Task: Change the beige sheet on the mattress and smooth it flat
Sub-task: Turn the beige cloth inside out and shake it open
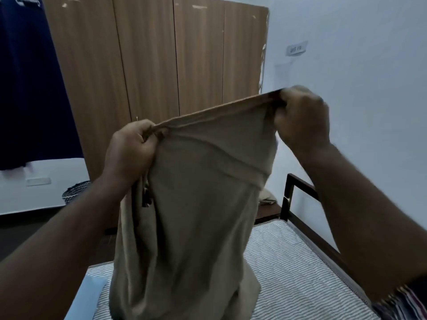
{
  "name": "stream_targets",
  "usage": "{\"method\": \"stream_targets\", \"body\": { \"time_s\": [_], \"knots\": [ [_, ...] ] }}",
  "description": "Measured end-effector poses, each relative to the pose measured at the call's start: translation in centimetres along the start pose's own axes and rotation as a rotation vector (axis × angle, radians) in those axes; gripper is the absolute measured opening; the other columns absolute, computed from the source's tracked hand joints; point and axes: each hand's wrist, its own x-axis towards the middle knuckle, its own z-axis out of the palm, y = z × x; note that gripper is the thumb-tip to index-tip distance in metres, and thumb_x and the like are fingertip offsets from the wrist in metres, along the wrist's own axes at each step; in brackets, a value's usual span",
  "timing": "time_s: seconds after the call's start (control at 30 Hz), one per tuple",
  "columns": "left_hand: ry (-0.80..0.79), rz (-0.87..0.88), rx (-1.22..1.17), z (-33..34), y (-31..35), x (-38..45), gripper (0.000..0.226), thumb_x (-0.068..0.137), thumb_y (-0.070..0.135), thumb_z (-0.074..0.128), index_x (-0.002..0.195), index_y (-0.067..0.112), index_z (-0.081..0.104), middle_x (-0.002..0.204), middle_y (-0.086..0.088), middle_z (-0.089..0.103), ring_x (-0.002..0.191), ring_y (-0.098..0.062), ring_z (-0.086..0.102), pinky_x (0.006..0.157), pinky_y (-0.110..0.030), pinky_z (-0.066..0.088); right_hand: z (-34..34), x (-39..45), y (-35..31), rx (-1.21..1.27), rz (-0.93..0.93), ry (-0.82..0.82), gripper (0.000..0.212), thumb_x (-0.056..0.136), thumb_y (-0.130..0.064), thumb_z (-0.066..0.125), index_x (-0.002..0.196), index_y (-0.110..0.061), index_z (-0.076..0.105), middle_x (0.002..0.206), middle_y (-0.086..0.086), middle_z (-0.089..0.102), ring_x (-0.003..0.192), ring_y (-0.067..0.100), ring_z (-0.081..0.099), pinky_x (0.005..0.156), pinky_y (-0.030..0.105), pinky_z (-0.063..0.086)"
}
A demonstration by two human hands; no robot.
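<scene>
**Q:** Both hands clenched on it?

**A:** Yep. Left hand [131,148] has its fingers curled round a bunched bit of the beige sheet [196,204] at its top edge; right hand [300,121] grips the same edge further along and higher up. Hem betw. them is pulled taut, sloping up to the right.

**Q:** Where's the sheet itself?

**A:** Held up in the air in front of the wardrobe [161,61]. Rest hangs down in long folds, and the bottom end pools on the striped mattress [288,262], which shows bare all round it. Can't tell from here which edge or corner of the sheet they've got.

**Q:** How will it handle?

**A:** Looks like soft, light cloth, limp, no stiffness at all. It drapes and bunches wherever it isn't under tension, so it'll prob. wrinkle and slide on the mattress cover. Not fragile. Best taken by the hem or corners w/ hands well apart, so it opens out instead of hanging doubled.

**Q:** Anything in the way?

**A:** Dark bed frame [298,188] runs along the wall side; cloth could snag there when spread. Light blue thing [92,287] at the near left of the mattress, can't ID it. Some folded beige cloth [268,197] lies past the bed's far end.
</scene>
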Motion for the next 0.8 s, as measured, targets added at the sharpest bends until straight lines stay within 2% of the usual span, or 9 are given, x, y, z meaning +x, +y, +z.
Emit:
{"method": "stream_targets", "body": {
  "time_s": [0.07,0.17,0.23,0.33,0.4,0.53,0.7,0.73,0.8],
  "knots": [
    [-0.002,0.012,0.020,0.1,0.2,0.1,0.028,0.097,0.047,0.061,0.085,0.022,0.066,0.073,0.004,0.062,0.071,-0.018,0.059,0.062,-0.041,0.051,1.2,-1.3,-0.4,0.030,0.048,-0.112,0.014,0.079,-0.008,0.054,0.089,-0.008,0.064,0.087,0.017,0.063,0.078,0.038,0.060,0.063,0.037,0.044],
    [-0.215,-0.076,0.141,0.3,-2.0,-1.2,0.033,0.091,0.061,0.059,0.085,0.031,0.068,0.073,0.007,0.066,0.071,-0.015,0.063,0.066,-0.045,0.056,2.9,-6.4,-0.1,-0.036,0.154,-0.844,0.017,0.084,-0.018,0.058,0.093,-0.013,0.071,0.084,0.013,0.068,0.085,0.035,0.068,0.067,0.036,0.055],
    [-0.293,-0.120,0.190,0.0,-3.0,-2.2,0.040,0.082,0.073,0.050,0.087,0.038,0.069,0.074,0.009,0.068,0.074,-0.014,0.065,0.069,-0.048,0.057,2.1,-5.2,0.6,0.010,0.156,-0.742,0.026,0.080,-0.014,0.056,0.098,-0.017,0.075,0.088,0.013,0.071,0.088,0.037,0.067,0.072,0.035,0.054],
    [-0.239,-0.075,0.074,0.3,-1.9,-1.9,0.034,0.090,0.066,0.054,0.089,0.035,0.069,0.077,0.007,0.068,0.075,-0.016,0.066,0.067,-0.049,0.056,0.1,0.3,0.2,-0.016,0.061,-0.178,0.029,0.077,-0.011,0.050,0.096,-0.014,0.072,0.091,0.016,0.069,0.084,0.040,0.063,0.070,0.038,0.048],
    [-0.173,-0.028,0.022,0.6,-1.1,-1.5,0.029,0.095,0.056,0.058,0.087,0.031,0.068,0.075,0.003,0.067,0.073,-0.020,0.065,0.065,-0.048,0.055,0.1,0.6,-0.7,0.100,0.061,-0.024,0.020,0.075,-0.005,0.051,0.087,-0.009,0.066,0.088,0.016,0.064,0.080,0.037,0.059,0.065,0.034,0.038],
    [-0.221,-0.093,0.144,0.1,-3.6,-2.5,0.029,0.094,0.057,0.057,0.081,0.033,0.066,0.069,0.007,0.065,0.069,-0.016,0.063,0.066,-0.048,0.055,2.3,-5.3,-0.4,0.046,0.102,-0.814,0.014,0.078,-0.008,0.059,0.080,-0.015,0.070,0.081,0.012,0.068,0.087,0.036,0.066,0.069,0.034,0.052],
    [-0.249,-0.139,0.085,1.3,-4.8,-3.4,0.022,0.097,0.052,0.059,0.088,0.033,0.069,0.071,0.007,0.067,0.072,-0.017,0.065,0.066,-0.046,0.055,1.1,-2.2,0.1,0.143,-0.005,-0.114,0.021,0.076,-0.006,0.052,0.086,-0.009,0.070,0.084,0.009,0.062,0.074,0.024,0.052,0.067,0.032,0.042],
    [-0.220,-0.144,0.067,1.7,-4.5,-3.3,0.023,0.096,0.051,0.060,0.087,0.031,0.068,0.069,0.005,0.065,0.070,-0.019,0.063,0.064,-0.044,0.054,1.4,-2.8,-0.4,0.222,-0.007,-0.115,0.018,0.075,-0.007,0.051,0.083,-0.011,0.066,0.081,0.005,0.057,0.074,0.020,0.047,0.066,0.030,0.037],
    [-0.186,-0.151,0.059,1.8,-4.5,-3.1,0.022,0.096,0.048,0.062,0.085,0.029,0.068,0.066,0.004,0.062,0.067,-0.019,0.060,0.063,-0.043,0.051,3.4,-6.3,-0.8,0.181,0.027,-0.540,0.008,0.077,-0.015,0.051,0.077,-0.017,0.059,0.074,0.001,0.050,0.072,0.025,0.052,0.063,0.030,0.035]
  ]
}}
